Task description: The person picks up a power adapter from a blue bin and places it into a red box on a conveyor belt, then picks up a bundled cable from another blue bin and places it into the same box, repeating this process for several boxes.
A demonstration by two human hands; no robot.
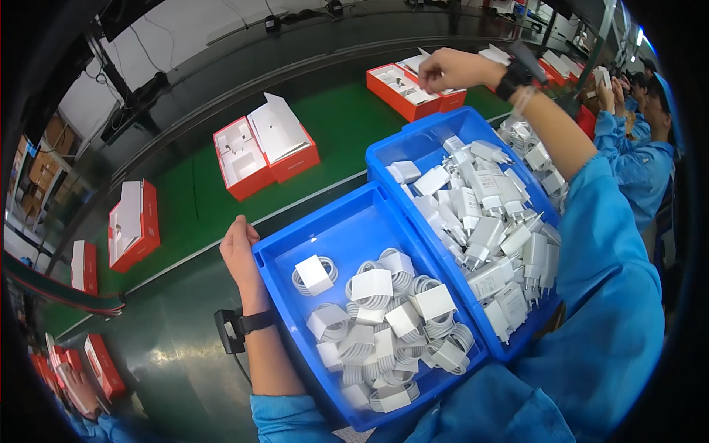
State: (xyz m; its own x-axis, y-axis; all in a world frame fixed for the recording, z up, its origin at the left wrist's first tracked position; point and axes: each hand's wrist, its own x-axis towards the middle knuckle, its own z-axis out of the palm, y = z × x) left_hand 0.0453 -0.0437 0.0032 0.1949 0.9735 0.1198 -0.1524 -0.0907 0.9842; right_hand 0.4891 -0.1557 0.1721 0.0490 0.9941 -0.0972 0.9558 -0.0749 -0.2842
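My right hand reaches over an open red box with a white insert on the green belt. Its thumb and fingers are pinched together; what they hold, if anything, is hidden. Beside the far left corner of a blue tray of cables, my left hand is loosely closed, with nothing visible in it. Coiled white cables with white paper wraps lie in that tray. White plug chargers fill a second blue tray, under my right forearm.
Another open red box stands mid-belt, its white flap raised. More red boxes stand farther left on the green belt. Bagged white items lie right of the charger tray. Co-workers in blue sleeves are at the right and lower left.
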